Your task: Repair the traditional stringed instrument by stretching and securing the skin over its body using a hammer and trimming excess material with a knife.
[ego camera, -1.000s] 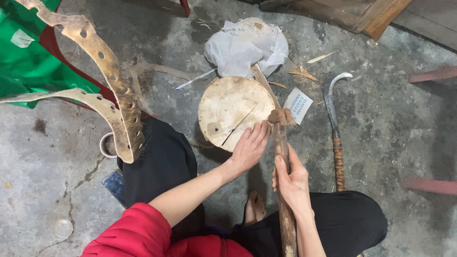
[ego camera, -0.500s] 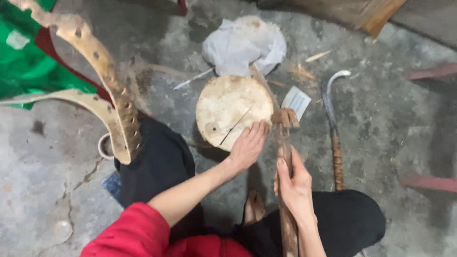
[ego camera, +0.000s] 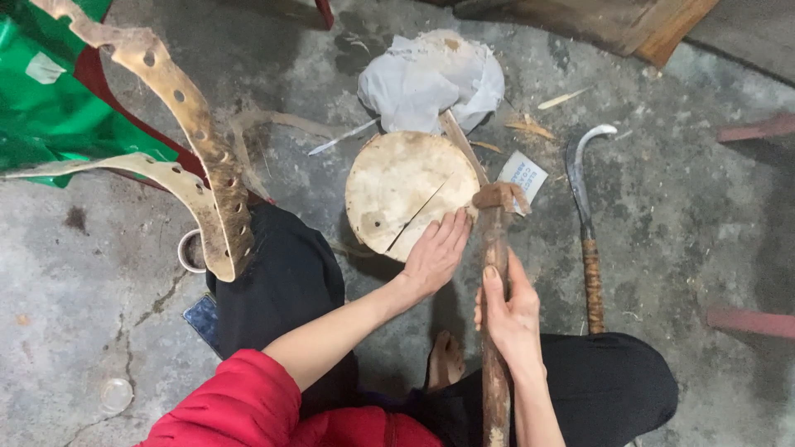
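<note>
On the concrete floor (ego camera: 99, 331), at far left, lies one green sheet (ego camera: 41, 108), and over it arch two pale curved strips (ego camera: 195, 141) punched with holes, meeting near the person's knee. One small round tin (ego camera: 189, 251) sits just beside that knee. Further right stands one round wooden block (ego camera: 406, 186) with a crack across its top; one crumpled white cloth (ego camera: 431, 74) lies behind it. The left hand (ego camera: 435, 252) rests flat and released on the block's near edge. The right hand (ego camera: 507, 310) is clenched around one long wooden stick (ego camera: 495, 248), held upright against the block. One curved sickle (ego camera: 584, 215) lies to the right.
</note>
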